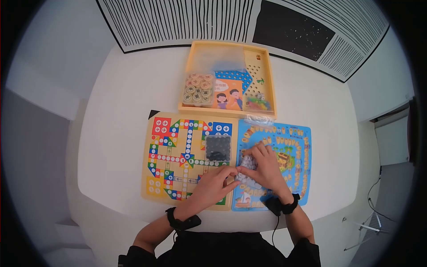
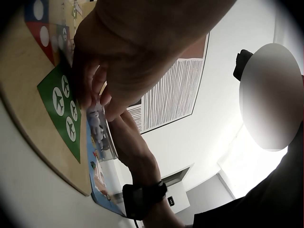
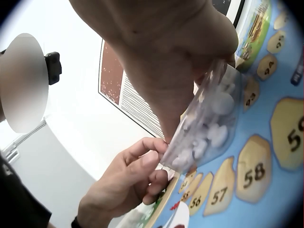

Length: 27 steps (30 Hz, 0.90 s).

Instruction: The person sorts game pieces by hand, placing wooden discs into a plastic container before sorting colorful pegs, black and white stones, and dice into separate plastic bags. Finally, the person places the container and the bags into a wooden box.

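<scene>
A clear box of white pieces (image 1: 250, 174) lies on the blue game board (image 1: 291, 178). My right hand (image 1: 266, 168) grips it, fingers over the far side and thumb at the near left edge. My left hand (image 1: 216, 183) pinches the box's left edge with thumb and fingertips, close to the right thumb. In the right wrist view the clear box (image 3: 204, 128) is tilted, with white pieces inside, and the left fingers touch its lower corner. The left wrist view shows the box (image 2: 100, 133) below the left fingertips.
A box of black pieces (image 1: 218, 148) sits on the multicoloured board (image 1: 178, 189) at the left. Behind the boards is a wooden tray (image 1: 272, 89) with round wooden pieces (image 1: 198, 89), a booklet (image 1: 228, 94) and a bag of coloured pieces (image 1: 258, 103).
</scene>
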Tool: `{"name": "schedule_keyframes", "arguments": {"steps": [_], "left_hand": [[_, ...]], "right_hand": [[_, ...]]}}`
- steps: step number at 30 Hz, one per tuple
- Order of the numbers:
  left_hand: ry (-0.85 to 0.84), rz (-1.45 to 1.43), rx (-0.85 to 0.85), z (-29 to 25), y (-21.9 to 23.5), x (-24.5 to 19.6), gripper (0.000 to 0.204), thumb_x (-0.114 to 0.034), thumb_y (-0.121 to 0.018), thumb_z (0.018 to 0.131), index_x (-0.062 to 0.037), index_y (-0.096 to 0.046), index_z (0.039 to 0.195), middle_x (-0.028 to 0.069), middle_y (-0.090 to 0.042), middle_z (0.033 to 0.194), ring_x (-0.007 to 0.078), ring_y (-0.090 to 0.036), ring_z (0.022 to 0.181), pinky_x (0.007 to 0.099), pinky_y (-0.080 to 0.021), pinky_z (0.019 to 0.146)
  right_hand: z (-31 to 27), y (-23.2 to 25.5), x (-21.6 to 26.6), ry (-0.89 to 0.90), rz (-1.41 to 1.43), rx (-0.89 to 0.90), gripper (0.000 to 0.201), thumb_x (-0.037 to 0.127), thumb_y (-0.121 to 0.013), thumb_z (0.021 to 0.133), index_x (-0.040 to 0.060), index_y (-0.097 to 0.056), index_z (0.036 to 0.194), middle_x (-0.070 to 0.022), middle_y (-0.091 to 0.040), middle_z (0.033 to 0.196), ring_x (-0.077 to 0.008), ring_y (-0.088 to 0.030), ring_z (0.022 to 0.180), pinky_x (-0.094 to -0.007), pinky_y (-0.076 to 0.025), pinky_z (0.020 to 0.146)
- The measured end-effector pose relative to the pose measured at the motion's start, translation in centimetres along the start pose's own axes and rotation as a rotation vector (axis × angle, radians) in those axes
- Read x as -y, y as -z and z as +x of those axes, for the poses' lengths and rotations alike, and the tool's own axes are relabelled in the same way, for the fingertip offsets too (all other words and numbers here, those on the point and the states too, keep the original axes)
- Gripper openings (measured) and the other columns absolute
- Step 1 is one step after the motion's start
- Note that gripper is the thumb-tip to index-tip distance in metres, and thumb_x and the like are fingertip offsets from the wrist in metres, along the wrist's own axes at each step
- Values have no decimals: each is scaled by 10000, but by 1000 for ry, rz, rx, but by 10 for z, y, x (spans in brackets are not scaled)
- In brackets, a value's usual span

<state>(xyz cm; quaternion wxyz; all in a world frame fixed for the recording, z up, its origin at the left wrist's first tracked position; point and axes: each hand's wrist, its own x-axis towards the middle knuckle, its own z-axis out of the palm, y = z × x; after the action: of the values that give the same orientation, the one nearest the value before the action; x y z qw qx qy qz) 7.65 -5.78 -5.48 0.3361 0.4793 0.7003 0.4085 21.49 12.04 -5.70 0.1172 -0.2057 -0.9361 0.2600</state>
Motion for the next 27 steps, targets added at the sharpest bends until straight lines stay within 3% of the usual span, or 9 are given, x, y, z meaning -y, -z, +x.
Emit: {"name": "schedule_keyframes", "arguments": {"steps": [7, 9, 14, 16, 17, 19, 22, 25, 27], "left_hand": [[-56, 18, 54, 2, 14, 9, 254, -224, -796, 932, -71, -688, 1102, 64, -726, 939, 171, -669, 691, 315, -530, 635], [-4, 11, 45, 0, 35, 1, 236, -221, -794, 933, -63, -695, 1077, 62, -725, 935, 169, -668, 693, 312, -528, 637], [118, -2, -81, 12, 89, 14, 218, -228, -795, 933, -48, -720, 1031, 49, -724, 951, 153, -671, 735, 301, -521, 645], [111, 161, -127, 26, 103, 27, 283, -260, -813, 919, -69, -718, 1105, 61, -708, 1134, 183, -676, 989, 324, -540, 827], [110, 150, -137, 32, 104, 34, 283, -260, -813, 919, -69, -718, 1105, 61, -708, 1134, 183, -676, 989, 324, -540, 827], [-98, 166, -95, 43, 106, 45, 547, -350, -865, 858, -121, -655, 1308, 100, -611, 1366, 269, -530, 1325, 410, -455, 1085], [-114, 205, 66, 52, 102, 50, 837, -441, -905, 784, -166, -525, 1477, 128, -509, 1490, 328, -330, 1494, 489, -295, 1232], [-164, 324, 103, 51, 95, 51, 964, -453, -920, 743, -178, -454, 1541, 142, -502, 1500, 364, -304, 1510, 524, -281, 1243], [-201, 335, 83, 53, 89, 62, 958, -425, -920, 729, -175, -458, 1529, 125, -503, 1508, 360, -325, 1497, 538, -283, 1232]], "right_hand": [[-1, 7, 12, -29, 17, 4, 549, 447, -883, 764, 112, -692, 1154, -96, -576, 1132, -334, -538, 1036, -457, -444, 899], [-10, 13, 28, 44, -140, -175, 566, 443, -885, 755, 115, -694, 1175, -87, -592, 1210, -333, -549, 1121, -462, -451, 949], [-34, 11, 37, 209, -182, 13, 514, 396, -895, 748, 120, -713, 1142, -78, -599, 1315, -334, -541, 1248, -472, -449, 1014], [-34, 9, 27, 236, -140, 29, 483, 373, -902, 745, 120, -719, 1114, -75, -605, 1321, -337, -544, 1264, -475, -450, 1024], [-32, 10, 21, 293, -82, 62, 461, 361, -905, 742, 119, -720, 1088, -70, -616, 1306, -337, -554, 1254, -485, -452, 1024], [-30, 13, 10, 360, -32, 99, 439, 350, -908, 739, 118, -721, 1061, -65, -627, 1291, -338, -565, 1244, -494, -454, 1023], [-37, 18, 2, 556, -5, 217, 346, 300, -896, 773, 115, -714, 1002, -51, -649, 1212, -340, -583, 1223, -493, -457, 1033], [-48, 24, 18, 420, -137, 43, 394, 268, -899, 773, 82, -670, 1035, -111, -605, 1224, -368, -559, 1245, -501, -457, 1052], [-50, 23, 36, 3, -311, -142, 520, 249, -918, 717, 51, -606, 1082, -184, -539, 1255, -406, -531, 1251, -532, -467, 1032]]}}
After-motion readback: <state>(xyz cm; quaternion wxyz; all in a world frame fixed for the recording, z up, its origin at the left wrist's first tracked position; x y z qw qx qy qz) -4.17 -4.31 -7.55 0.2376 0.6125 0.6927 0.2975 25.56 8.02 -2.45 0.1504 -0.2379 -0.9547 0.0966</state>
